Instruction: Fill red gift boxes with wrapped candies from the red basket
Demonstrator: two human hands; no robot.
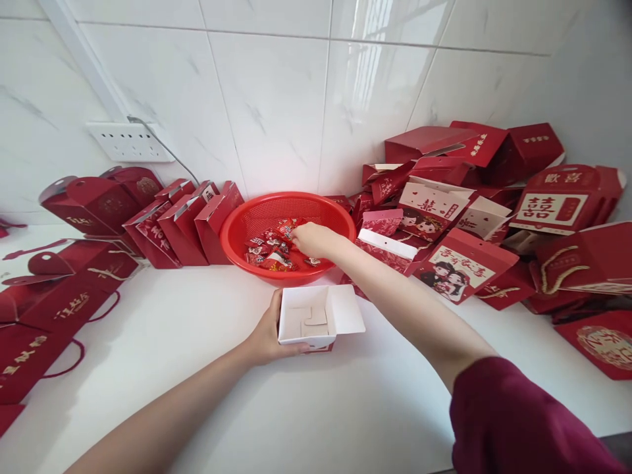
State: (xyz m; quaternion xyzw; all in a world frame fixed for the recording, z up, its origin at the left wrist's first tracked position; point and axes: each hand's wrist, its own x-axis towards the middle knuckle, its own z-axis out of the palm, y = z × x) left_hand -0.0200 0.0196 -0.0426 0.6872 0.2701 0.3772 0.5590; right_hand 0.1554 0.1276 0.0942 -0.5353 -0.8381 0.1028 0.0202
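Observation:
My left hand (269, 332) grips the side of a small open box (316, 322), white inside, red outside, standing upright on the white counter (197, 368). Its flap hangs open to the right. Just behind it is a red plastic basket (247, 220) holding several red-wrapped candies (269, 253). My right hand (311, 238) reaches into the basket with its fingers closed on the candies.
Folded red gift boxes (182, 224) stand in a row left of the basket. More red boxes and bags (44, 303) lie at far left. A large heap of red boxes (494, 217) fills the right. A wall socket (129, 141) with a cable is on the tiled wall.

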